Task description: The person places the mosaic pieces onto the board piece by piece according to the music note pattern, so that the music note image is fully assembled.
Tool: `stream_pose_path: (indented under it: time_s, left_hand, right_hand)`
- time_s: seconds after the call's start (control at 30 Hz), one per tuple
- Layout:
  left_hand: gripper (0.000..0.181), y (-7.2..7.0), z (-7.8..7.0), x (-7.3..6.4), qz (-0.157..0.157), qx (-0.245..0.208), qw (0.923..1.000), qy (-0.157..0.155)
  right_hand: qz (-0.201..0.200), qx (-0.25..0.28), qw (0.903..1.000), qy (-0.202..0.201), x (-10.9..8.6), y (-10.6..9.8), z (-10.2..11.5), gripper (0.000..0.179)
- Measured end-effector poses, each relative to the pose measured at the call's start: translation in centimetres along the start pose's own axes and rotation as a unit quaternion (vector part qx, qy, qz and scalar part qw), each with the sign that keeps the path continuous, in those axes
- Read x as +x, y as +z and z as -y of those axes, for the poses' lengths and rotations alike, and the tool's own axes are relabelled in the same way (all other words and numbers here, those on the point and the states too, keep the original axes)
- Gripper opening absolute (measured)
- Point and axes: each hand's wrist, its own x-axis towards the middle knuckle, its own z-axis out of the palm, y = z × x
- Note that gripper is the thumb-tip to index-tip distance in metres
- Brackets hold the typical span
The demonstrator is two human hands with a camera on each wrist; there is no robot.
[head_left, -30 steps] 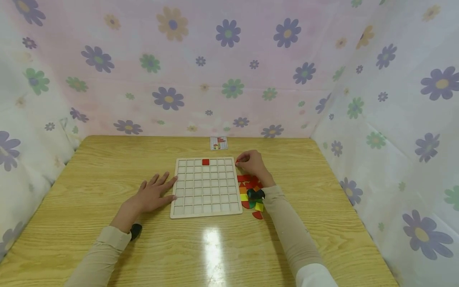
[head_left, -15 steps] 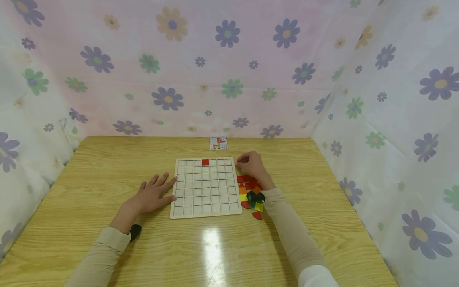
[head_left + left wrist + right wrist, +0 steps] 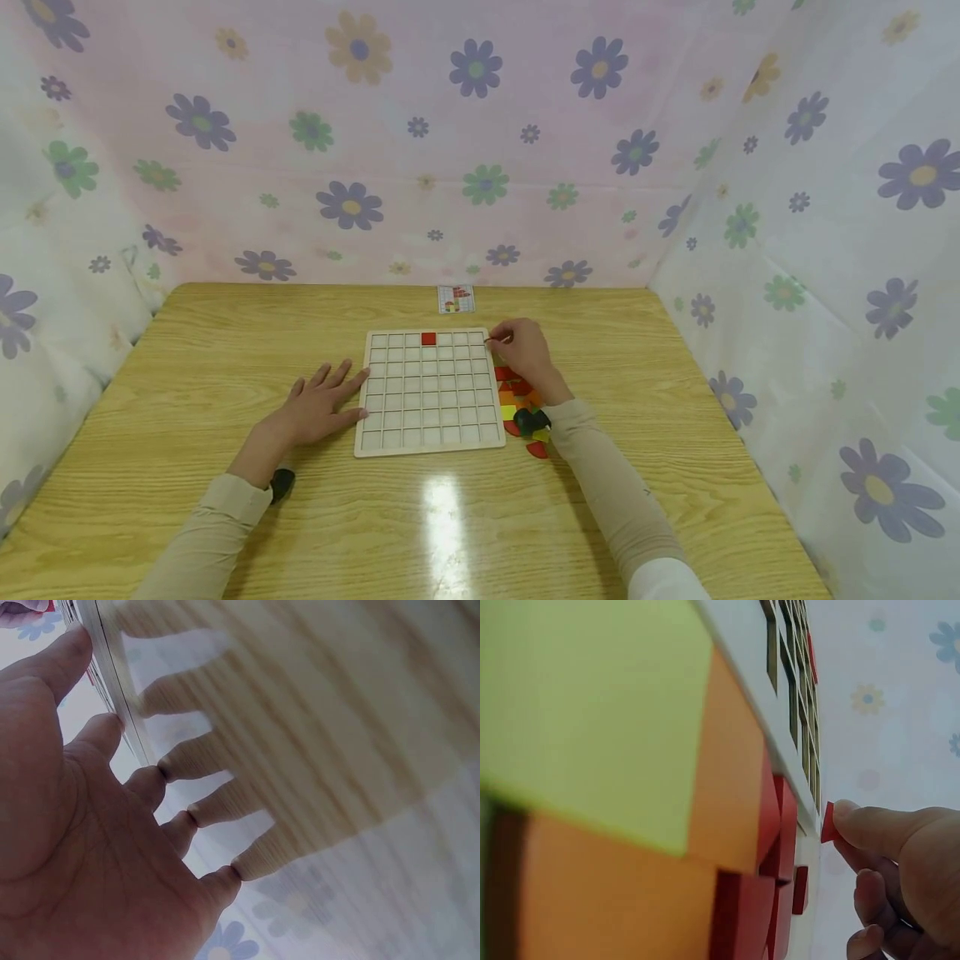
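Observation:
My left hand (image 3: 318, 411) lies spread on the table, its thumb and index fingertip at the left edge of a wooden grid board (image 3: 362, 450). In the left wrist view the left hand's fingers (image 3: 146, 787) are straight, tips on the tabletop. Between thumb and index finger, my right hand (image 3: 525, 346) pinches a small red tile (image 3: 828, 825) at the board's upper right corner. Part of that tile is hidden by the fingertips. One red square tile (image 3: 428, 339) sits in the top row of the grid; the other cells hold nothing.
A pile of loose coloured tiles, including a yellow tile (image 3: 508, 412) and a red quarter-round tile (image 3: 537, 450), lies along the board's right side, partly under the right wrist. A small picture card (image 3: 456, 299) lies behind the board. Flowered cloth (image 3: 480, 150) surrounds the table.
My right hand has shifted slightly left with the red tile, from beside the board's upper right corner to its edge. The left hand stays in place.

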Motion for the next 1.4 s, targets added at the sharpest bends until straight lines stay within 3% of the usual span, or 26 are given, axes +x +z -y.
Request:
stream_pose_path:
  time_s: [0.2, 0.37, 0.6, 1.4]
  left_hand:
    - [0.072, -0.1, -0.1, -0.1, 0.0, -0.002, 1.0, 0.001]
    - [0.072, -0.2, -0.1, -0.1, 0.002, -0.004, 1.0, 0.002]
    - [0.072, -0.2, -0.1, -0.1, 0.002, -0.001, 1.0, 0.003]
    - [0.072, -0.2, 0.1, -0.1, 0.002, -0.001, 1.0, 0.003]
  right_hand:
    - [-0.004, 0.014, 0.9995, -0.027, -0.1, 0.7, 0.8, 0.011]
    - [0.013, 0.035, 0.9992, -0.01, 0.1, 1.5, 1.2, 0.017]
    - [0.038, 0.101, 0.994, -0.017, 0.5, 2.6, 1.2, 0.015]
    - [0.029, 0.108, 0.9936, 0.012, 2.8, 4.6, 2.8, 0.011]
